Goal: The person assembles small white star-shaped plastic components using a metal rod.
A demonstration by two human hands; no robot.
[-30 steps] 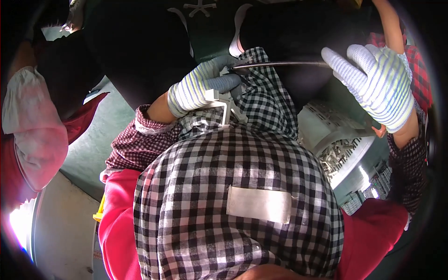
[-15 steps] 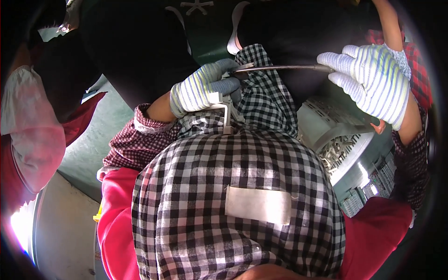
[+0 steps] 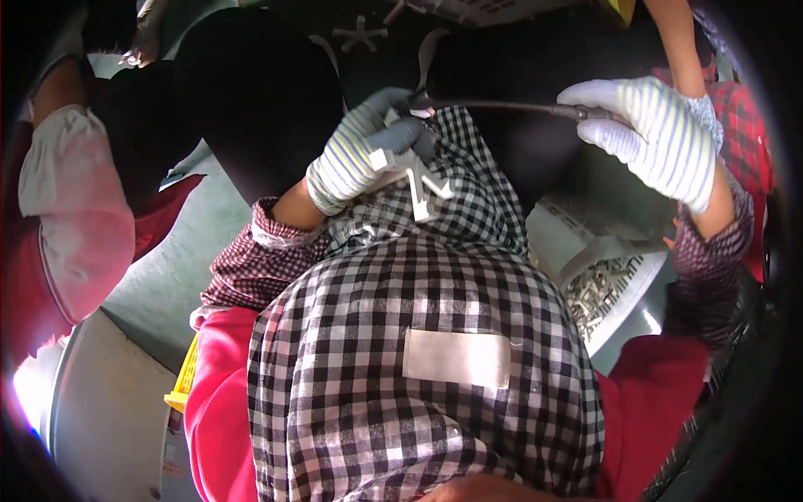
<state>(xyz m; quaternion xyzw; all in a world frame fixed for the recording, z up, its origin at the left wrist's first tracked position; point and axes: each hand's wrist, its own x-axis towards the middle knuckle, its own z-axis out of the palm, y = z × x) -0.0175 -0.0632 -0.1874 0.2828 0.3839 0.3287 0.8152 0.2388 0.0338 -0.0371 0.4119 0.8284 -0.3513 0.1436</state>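
Observation:
My left hand [image 3: 360, 151], in a white glove with stripes and grey fingertips, is closed around a white plastic part with several short legs [image 3: 416, 182]. The legs stick out below the fingers, over my checked apron [image 3: 435, 284]. My right hand [image 3: 648, 134], in a matching striped glove, grips the end of a long, thin, dark metal tool [image 3: 510, 105]. The tool lies nearly level between the hands, its far end by my left fingertips. Whether that end touches the part is hidden by the fingers.
At my right stands a white basket [image 3: 640, 284] with many small pale pieces in it. Another white star-shaped part [image 3: 361, 33] lies on the dark floor ahead. A yellow crate [image 3: 186, 376] is at my left. Other people's arms [image 3: 75, 176] are close on both sides.
The white part has turned, so more of its legs show. My right hand has shifted slightly left, and the tool has moved a little away from me.

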